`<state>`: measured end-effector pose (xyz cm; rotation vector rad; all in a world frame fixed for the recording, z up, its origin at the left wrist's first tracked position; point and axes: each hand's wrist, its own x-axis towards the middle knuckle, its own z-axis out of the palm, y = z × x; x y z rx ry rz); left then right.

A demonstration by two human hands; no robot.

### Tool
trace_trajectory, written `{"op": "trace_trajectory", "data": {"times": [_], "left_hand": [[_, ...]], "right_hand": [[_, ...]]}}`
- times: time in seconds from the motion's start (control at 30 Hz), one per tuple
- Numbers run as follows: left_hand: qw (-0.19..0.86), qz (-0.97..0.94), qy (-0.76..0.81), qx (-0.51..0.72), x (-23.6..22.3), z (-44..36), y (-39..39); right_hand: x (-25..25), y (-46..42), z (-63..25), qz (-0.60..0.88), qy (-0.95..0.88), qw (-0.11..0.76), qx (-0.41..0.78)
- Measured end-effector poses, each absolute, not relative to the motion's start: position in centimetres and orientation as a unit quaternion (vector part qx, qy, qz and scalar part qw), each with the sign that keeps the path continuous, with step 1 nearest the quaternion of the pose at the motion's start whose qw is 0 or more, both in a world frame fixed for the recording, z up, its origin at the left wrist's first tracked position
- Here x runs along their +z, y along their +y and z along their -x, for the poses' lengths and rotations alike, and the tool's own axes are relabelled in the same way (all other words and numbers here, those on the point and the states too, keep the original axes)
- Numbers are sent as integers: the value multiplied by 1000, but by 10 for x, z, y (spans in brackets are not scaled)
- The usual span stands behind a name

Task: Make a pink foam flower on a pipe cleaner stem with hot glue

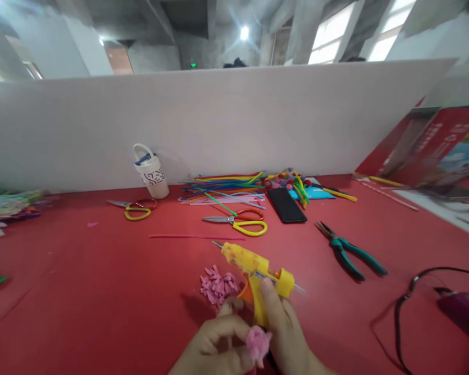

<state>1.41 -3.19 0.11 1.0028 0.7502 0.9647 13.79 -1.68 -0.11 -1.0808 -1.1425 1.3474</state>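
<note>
My right hand is wrapped round the handle of a yellow glue gun, its nozzle pointing up and to the left. A clear glue stick pokes out of the gun's back end. Between the fingers of my left hand is a small pink fuzzy flower, held close below the gun's grip. Just behind my left fingers lies a heap of short pink pipe cleaner pieces on the red table. Part of the left fingers is hidden behind the gun and flower.
Scissors, a second pair of scissors, a pink pipe cleaner and green pliers lie ahead. Farther back are a pipe cleaner bundle, a phone and a white cup. A black cable curves at right.
</note>
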Motion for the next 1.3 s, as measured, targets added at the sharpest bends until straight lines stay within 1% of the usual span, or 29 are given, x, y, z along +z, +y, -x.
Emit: {"op": "trace_trajectory", "data": {"times": [0.1,0.17,0.23,0.3,0.43,0.53,0.67,0.77,0.87,0.93,1.03,1.1,1.23,1.3], "left_hand": [[703,-482,335,403,0,-14,-31],[687,-484,339,423,0,-11,-29],[657,-487,351,457,0,-8,-26],[630,-490,365,480,-1,-4,-22],[612,-501,375,483,-2,3,-19],[583,-539,380,475,3,4,-20],[526,-601,398,451,13,6,-24],[493,-637,398,439,15,7,-26],[493,-641,396,436,12,6,-27],[517,-620,394,439,9,5,-27],[572,-573,379,448,4,5,-25],[610,-546,362,446,3,6,-23],[667,-527,332,408,3,3,-22],[688,-506,327,404,5,1,-24]], "right_hand": [[-7,-14,-138,454,-460,513,565],[-7,-8,-142,458,-510,539,491],[-2,1,-149,455,-582,567,364],[5,10,-159,449,-616,574,300],[15,21,-176,427,-660,558,264],[20,21,-184,419,-673,550,264],[22,17,-180,417,-648,547,326],[20,13,-170,407,-600,539,429],[18,12,-162,378,-544,524,535],[18,12,-161,359,-515,526,574],[18,12,-163,340,-488,546,590],[18,10,-162,329,-474,540,612],[13,5,-154,288,-408,438,747],[11,4,-151,291,-386,424,766]]}}
